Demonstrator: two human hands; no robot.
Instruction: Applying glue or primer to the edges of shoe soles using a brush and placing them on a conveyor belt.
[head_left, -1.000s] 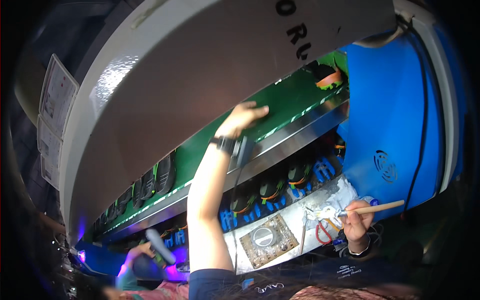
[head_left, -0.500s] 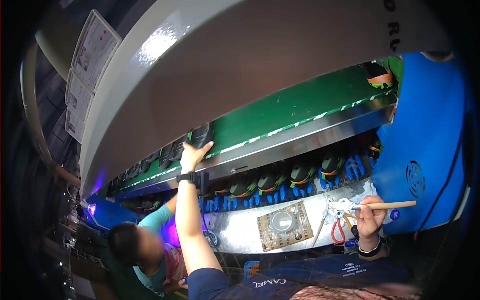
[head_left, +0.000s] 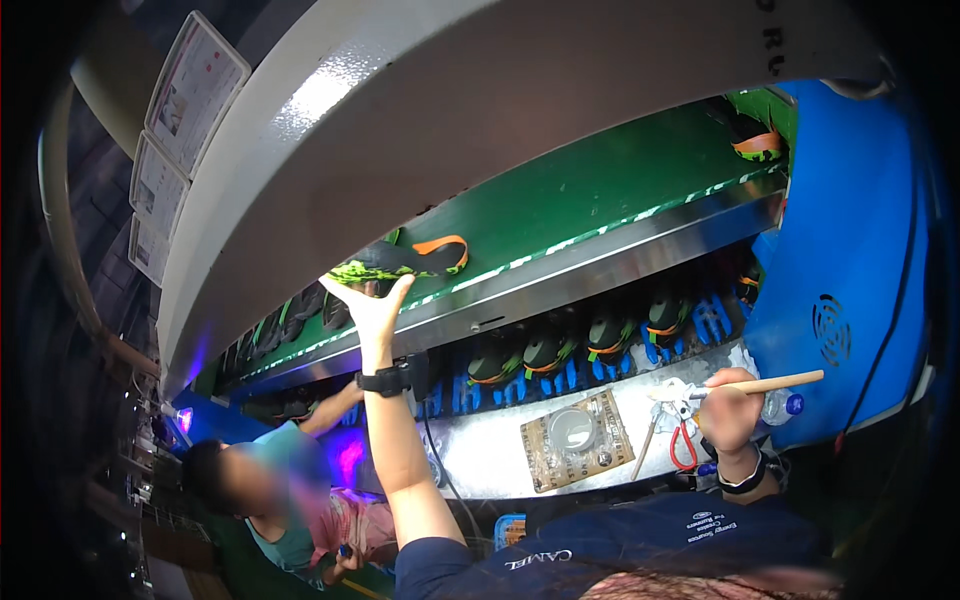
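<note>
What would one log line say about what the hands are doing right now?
left hand: lifting shoe upper off green belt | right hand: holding wooden-handled brush | nearby: red scissors

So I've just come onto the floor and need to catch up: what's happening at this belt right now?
A person stands at a green conveyor belt. Their left hand grips a shoe upper, black and green with an orange loop, at the belt's near edge. Their right hand holds a wooden-handled brush over the metal shelf, near red-handled scissors. More uppers sit on blue holders below. Another person works lower left.
</note>
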